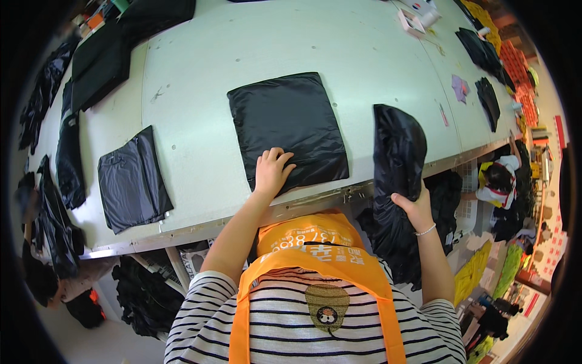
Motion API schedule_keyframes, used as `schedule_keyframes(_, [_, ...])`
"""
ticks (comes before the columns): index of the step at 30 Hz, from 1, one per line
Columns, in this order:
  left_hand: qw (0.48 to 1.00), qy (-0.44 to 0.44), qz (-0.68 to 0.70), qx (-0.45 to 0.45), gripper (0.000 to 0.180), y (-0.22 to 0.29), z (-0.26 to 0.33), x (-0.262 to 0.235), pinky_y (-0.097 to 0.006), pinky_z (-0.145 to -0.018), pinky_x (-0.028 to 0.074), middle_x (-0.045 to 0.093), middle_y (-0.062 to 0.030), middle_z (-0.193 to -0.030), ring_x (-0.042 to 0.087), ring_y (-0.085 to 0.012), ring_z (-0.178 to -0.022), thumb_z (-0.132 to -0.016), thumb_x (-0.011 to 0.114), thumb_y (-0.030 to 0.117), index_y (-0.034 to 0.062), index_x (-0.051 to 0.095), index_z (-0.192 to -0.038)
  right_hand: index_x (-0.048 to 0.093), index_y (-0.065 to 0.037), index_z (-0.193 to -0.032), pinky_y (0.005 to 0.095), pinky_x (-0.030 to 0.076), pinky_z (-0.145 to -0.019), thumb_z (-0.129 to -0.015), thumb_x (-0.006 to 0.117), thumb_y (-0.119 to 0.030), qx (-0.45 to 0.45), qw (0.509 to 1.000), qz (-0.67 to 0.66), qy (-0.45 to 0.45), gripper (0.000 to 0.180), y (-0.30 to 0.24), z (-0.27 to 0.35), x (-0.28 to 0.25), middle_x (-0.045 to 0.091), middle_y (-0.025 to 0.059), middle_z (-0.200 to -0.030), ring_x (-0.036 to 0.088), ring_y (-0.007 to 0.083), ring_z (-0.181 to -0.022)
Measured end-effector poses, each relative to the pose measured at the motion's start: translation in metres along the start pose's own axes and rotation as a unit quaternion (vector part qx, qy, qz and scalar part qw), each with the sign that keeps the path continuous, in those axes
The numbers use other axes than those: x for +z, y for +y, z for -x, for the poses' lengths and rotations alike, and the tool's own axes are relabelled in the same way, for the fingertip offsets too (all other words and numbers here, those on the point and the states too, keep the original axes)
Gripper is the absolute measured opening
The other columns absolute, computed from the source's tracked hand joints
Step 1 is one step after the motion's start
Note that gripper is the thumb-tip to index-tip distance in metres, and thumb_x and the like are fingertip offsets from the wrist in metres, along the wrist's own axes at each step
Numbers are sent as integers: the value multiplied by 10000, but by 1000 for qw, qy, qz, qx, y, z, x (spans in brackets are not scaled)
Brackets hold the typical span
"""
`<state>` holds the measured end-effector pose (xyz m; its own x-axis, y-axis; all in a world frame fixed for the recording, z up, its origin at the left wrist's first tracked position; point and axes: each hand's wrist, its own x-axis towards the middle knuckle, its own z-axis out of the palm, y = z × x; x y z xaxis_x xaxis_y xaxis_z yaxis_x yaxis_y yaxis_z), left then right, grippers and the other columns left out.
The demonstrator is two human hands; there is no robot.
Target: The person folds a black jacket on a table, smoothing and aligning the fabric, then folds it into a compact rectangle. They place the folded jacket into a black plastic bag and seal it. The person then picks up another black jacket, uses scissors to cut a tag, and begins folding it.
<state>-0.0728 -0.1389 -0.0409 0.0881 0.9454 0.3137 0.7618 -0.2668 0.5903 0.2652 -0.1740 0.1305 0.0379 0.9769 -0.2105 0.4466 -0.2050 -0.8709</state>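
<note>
A folded black shiny fabric square lies flat on the white table in front of me. My left hand rests on its near left corner, fingers spread, pressing it down. My right hand grips a long crumpled black garment that hangs over the table's near edge and down below it. A bead bracelet circles my right wrist.
A dark grey folded piece lies at the left of the table. Black fabric piles sit at the far left, more black pieces at the right. Dark garments heap under the table. Another person is at the right.
</note>
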Motion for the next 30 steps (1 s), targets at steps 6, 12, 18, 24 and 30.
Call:
schedule_keyframes(6, [998,-21,53,-18,117,-12,-11,9,-361,-675,471,617,-75,-813,600,-270,-770,-789,686,179,78,702,-847,593,48,-1131,317,434,-929,-658,779,-99,-44,997,4,-61,529,-3,19,21,562,167,-1209,577,239,-1070])
schedule_keyframes(12, [981,-83,154,-86,153,-1,-60,-19,-384,-702,486,650,-127,-834,626,-316,-803,-807,659,191,46,704,-830,700,-87,-1072,414,372,-1033,-583,801,-276,-200,917,237,-253,534,-34,19,45,420,293,-1350,439,418,-1229])
schedule_keyframes(18, [937,-230,240,-110,172,28,-82,-80,-290,-678,489,687,-103,-798,637,-167,-727,-834,655,138,-14,701,-901,712,-207,-1100,387,427,-971,-582,750,-364,-241,820,342,-390,543,-33,-10,106,406,266,-1385,529,370,-1094])
schedule_keyframes(24, [903,-96,355,-220,345,-1,-37,-100,-274,-882,436,607,-94,-1150,553,-162,-1014,-832,543,59,0,596,-1168,728,-53,-954,386,443,-961,-591,750,-352,-181,905,250,-293,471,-10,-43,120,462,244,-1349,570,380,-1045])
schedule_keyframes(30, [808,81,486,-324,609,-17,54,-46,-387,-946,429,476,-190,-1341,514,-283,-1155,-784,521,123,14,390,-1368,690,29,-1003,344,365,-1038,-625,785,-280,-60,923,198,-325,497,-13,-48,129,398,184,-1393,469,324,-1216])
